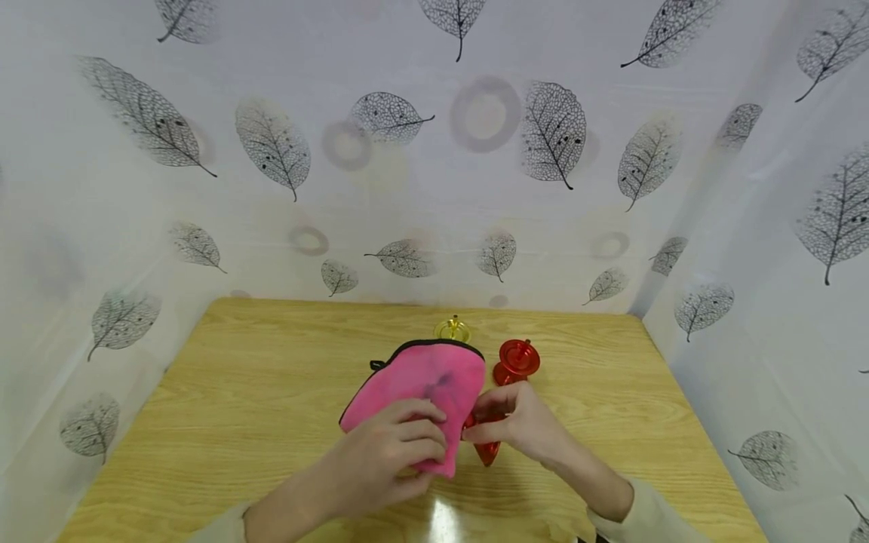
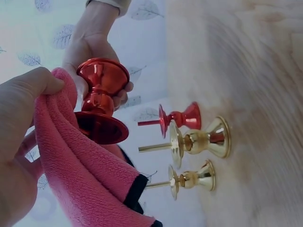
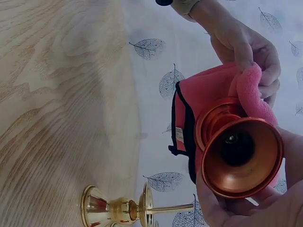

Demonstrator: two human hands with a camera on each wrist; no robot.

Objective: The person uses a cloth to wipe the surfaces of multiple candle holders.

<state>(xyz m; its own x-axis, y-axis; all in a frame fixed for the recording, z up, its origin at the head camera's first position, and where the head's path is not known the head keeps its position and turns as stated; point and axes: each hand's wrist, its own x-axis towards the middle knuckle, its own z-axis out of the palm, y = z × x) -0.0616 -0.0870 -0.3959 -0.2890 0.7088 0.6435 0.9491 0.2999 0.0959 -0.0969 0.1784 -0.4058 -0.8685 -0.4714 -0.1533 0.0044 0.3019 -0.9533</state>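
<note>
My left hand (image 1: 380,460) pinches a pink plush cloth (image 1: 410,381) with a black edge, between thumb and fingers. The cloth hangs down in folds in the left wrist view. In my right hand (image 1: 526,422) is a shiny red candle holder (image 2: 100,97), tilted, gripped by its flared base. The right wrist view looks into the hollow of that base. Pink cloth lies against the held candle holder, partly behind it. Past the hands, a second red candle holder (image 1: 519,358) stands upright on the table, its spike pointing up.
Two gold candle holders (image 2: 201,142) stand near the upright red one; in the head view the cloth partly covers this area. The wooden table (image 1: 258,392) ends at a pale leaf-print curtain (image 1: 421,188), which also runs along both sides.
</note>
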